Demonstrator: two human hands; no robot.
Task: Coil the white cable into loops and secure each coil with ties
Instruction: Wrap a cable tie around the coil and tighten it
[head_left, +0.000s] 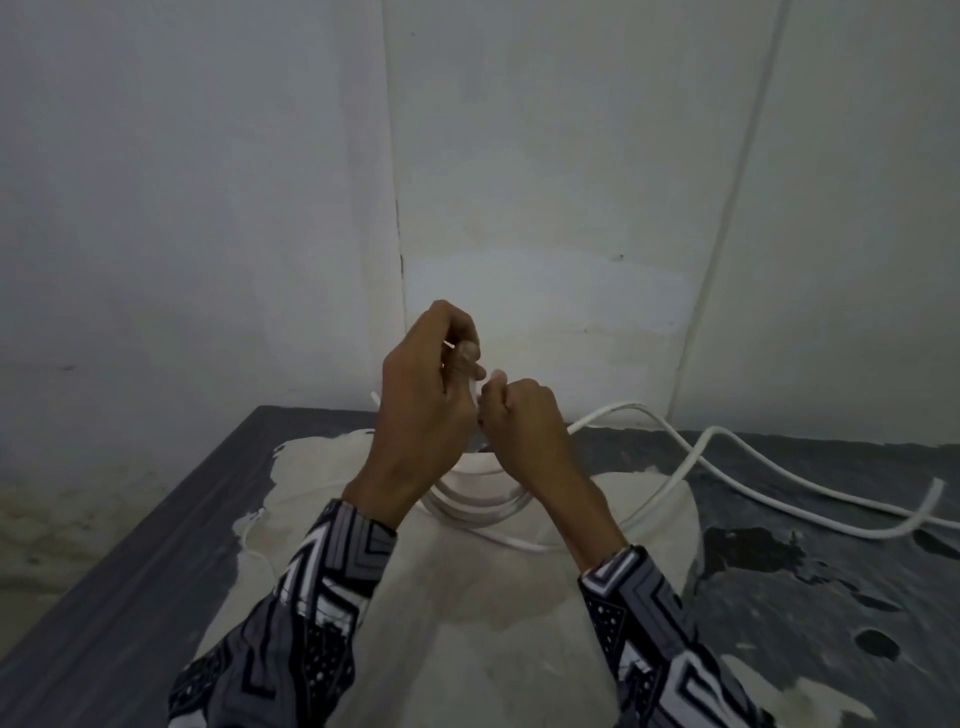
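- At centre, a white cable coil (475, 499), several loops stacked and held upright off the table (156, 519), top gathered between both hands.
- Left hand (423, 410) at about 11 o'clock of the coil, fingers curled inward, thumb and forefinger pinching a thin tie (450, 344) whose short pale tip pokes out by the knuckles; likely placed there to keep the tie taut over the top of the bundle.
- Right hand (524, 423) at about 1 o'clock of the coil, just beside the left and nearly touching it, fingers closed tight, thumb tip up; seemingly pinching the other end of the tie or the loops themselves, which of the two impossible to tell.
- Judged step: twisting or cinching the tie round the gathered loops, with hands close together so the loops cannot spring apart.
- Loose cable tail (727, 457) running from the coil toward 3 o'clock, snaking over the table in long curves to the frame's right edge, a cut end (935, 488) lying there; left slack, probably so no pull disturbs the coil.
- Patterned sleeves (332, 566) entering from 6 o'clock.
- Pale patch on the dark tabletop under the coil; white wall (519, 156) behind at 12 o'clock.
- Risk: stiff loops slipping out before the tie closes.
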